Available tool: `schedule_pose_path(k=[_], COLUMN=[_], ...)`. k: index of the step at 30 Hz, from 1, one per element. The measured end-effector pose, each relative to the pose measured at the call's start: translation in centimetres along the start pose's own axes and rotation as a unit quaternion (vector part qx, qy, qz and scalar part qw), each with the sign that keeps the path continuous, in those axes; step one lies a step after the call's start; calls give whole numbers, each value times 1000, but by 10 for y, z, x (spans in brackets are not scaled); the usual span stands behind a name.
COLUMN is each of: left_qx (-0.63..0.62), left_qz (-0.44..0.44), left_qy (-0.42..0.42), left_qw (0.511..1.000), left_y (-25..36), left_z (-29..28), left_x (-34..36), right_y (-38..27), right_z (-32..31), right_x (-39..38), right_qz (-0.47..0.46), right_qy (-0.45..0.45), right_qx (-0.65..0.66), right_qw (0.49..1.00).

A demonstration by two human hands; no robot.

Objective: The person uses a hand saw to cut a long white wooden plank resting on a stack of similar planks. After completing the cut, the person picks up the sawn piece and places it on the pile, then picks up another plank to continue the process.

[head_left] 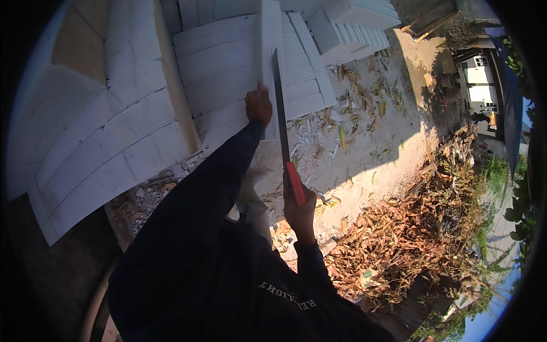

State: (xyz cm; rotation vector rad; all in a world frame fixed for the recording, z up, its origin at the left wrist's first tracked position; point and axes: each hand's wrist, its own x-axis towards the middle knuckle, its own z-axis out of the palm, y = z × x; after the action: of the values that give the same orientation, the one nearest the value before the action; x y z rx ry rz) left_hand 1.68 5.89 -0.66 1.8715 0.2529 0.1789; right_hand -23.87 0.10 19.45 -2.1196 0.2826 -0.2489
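My right hand is closed round the red handle of a handsaw. The saw's long dark blade points away from me, lying along the right side of a narrow white block. My left hand grips the left edge of that block, a little left of the blade; some of its fingers are hidden. Underneath are white slabs laid side by side. I cannot tell whether the saw's teeth are cutting into the block.
Large white blocks are stacked at the left, and more slabs stand at the upper right. White chips and leaves litter the pale ground. A heap of dry brown leaves lies at the right.
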Motion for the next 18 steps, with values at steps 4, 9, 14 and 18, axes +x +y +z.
schedule_pose_path(k=[4,9,14,18], left_qx=[24,23,25,19], left_qz=[-25,23,-25,-7], left_qy=[8,11,-18,-5], left_qw=[999,999,999,1000], left_y=[14,7,11,-1], left_z=[0,0,0,-1], left_x=[-10,-5,-8,-1], right_y=[1,18,8,4], right_z=[0,-8,1,-13], right_x=[27,-28,15,-27], right_qz=[101,-2,108,64], right_qy=[-80,-33,-95,-67], right_qx=[-29,-50,-43,-31], right_qw=[991,998,989,995])
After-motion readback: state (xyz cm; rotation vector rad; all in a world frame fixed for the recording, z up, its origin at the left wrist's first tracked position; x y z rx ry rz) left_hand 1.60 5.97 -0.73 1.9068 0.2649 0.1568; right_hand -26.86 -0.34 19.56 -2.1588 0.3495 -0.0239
